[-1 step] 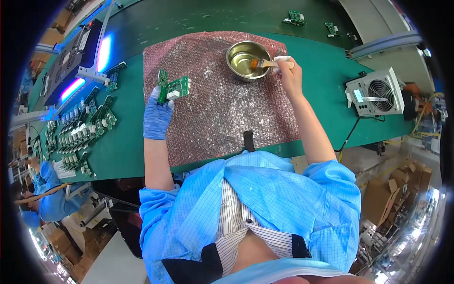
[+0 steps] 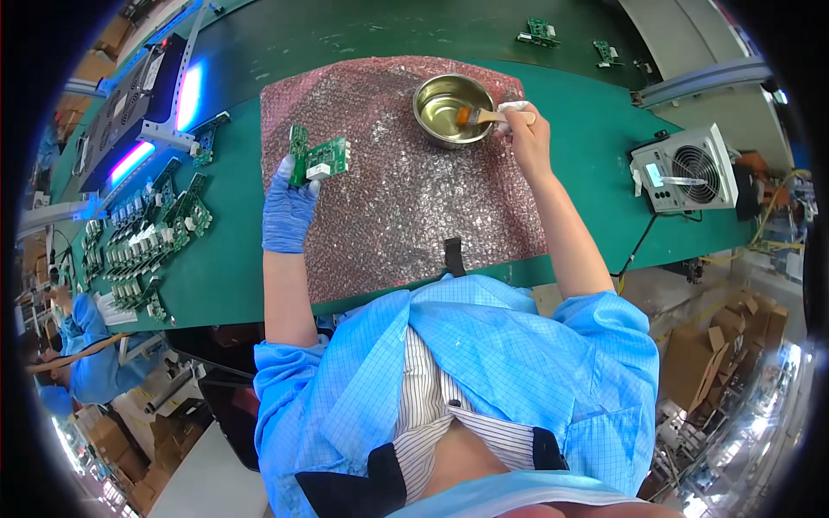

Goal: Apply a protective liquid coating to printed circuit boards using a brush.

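Note:
My left hand, in a blue glove, is closed on a green circuit board at the left part of a pinkish bubble-wrap sheet. The board has an upright section and a white block-shaped part on it. My right hand grips the pale handle of a brush, with something white around the fingertips. The orange bristle end reaches into a round metal bowl that holds a yellowish clear liquid. This bowl stands on the sheet's far right part.
Rows of circuit boards lie at the left beside a dark fan unit with blue-lit edges. A white fan box stands at the right. More boards lie at the back. Another person's blue sleeve shows at far left.
The circuit board in my left hand has shifted and turned very slightly. My right hand and the brush are almost where they were.

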### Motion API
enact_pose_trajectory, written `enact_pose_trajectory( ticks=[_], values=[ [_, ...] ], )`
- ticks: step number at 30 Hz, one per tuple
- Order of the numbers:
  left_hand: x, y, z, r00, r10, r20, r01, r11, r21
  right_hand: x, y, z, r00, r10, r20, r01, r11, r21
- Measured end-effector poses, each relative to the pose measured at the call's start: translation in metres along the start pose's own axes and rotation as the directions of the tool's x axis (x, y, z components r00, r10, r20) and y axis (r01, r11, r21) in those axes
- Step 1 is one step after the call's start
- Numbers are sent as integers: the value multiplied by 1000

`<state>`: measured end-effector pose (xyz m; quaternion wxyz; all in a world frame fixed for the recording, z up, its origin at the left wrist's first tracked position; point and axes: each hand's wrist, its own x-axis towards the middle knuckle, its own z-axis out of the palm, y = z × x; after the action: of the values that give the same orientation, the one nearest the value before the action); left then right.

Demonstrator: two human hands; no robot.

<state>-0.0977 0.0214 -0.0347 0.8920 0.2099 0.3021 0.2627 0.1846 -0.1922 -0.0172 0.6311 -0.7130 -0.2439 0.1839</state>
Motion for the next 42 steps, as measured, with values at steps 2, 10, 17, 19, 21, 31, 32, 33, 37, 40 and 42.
enact_pose_trajectory(
  ticks=[2, 10, 17, 19, 21, 31, 32, 33, 37, 40, 42],
  values=[
    [4, -4, 1, 1000, 1, -11, -2, 1000, -10, 3, 3, 1, 1000, 7, 13, -7, 1000, -10],
    [14, -13, 21, 1000, -25, 4, 25, 1000, 14, 4, -6, 0, 997, 62, 40, -60, 996, -66],
    [20, -11, 45, 994, 9, 109, -35, 971, 236, 10, -24, -22, 1000, -14, 2, 14, 998, -60],
    [25, -11, 51, 995, 5, 97, -34, 954, 298, 9, -37, -34, 997, 81, 11, -80, 996, -43],
    [25, -11, 65, 994, -24, 109, -18, 930, 367, 12, -39, -49, 997, 78, 29, -77, 996, -55],
    [55, -30, 72, 970, -130, 205, 17, 878, 479, -7, -79, -30, 955, -89, 282, 115, 990, -78],
    [54, -31, 75, 954, -160, 255, 8, 861, 509, -10, -82, -25, 927, -108, 360, 133, 990, -47],
    [53, -31, 77, 934, -191, 303, -2, 843, 538, -11, -83, -20, 892, -128, 434, 150, 989, -15],
    [47, -30, 81, 906, -241, 349, -3, 819, 574, -11, -85, -6, 831, -156, 534, 186, 983, -2],
    [40, -30, 85, 892, -249, 378, -30, 800, 600, -9, -89, 2, 794, -183, 580, 214, 977, 16],
    [37, -29, 86, 886, -250, 390, -46, 791, 611, -7, -86, 5, 772, -169, 613, 217, 976, -4]
  ],
)
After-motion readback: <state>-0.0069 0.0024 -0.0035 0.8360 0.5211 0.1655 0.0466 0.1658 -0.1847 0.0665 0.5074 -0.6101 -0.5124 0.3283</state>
